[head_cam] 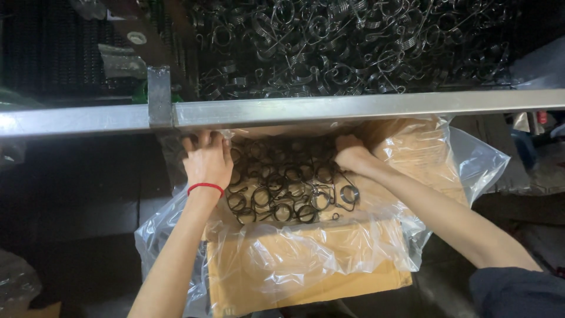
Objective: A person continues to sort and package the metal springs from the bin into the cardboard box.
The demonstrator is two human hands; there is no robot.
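Dark wire springs (282,188) lie tangled, apparently loose, inside the plastic-lined box.

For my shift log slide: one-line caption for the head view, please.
Left hand and right hand press into dark wire springs in a plastic-lined cardboard box below a metal rail.

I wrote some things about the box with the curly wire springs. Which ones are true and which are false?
1. Both hands are inside the cardboard box. True: left hand, right hand.
2. The box is lined with a blue cloth. False: it is a clear plastic bag.
3. The left wrist wears a red band. True.
4. The tray above the metal rail is filled with apples. False: it holds wire springs.
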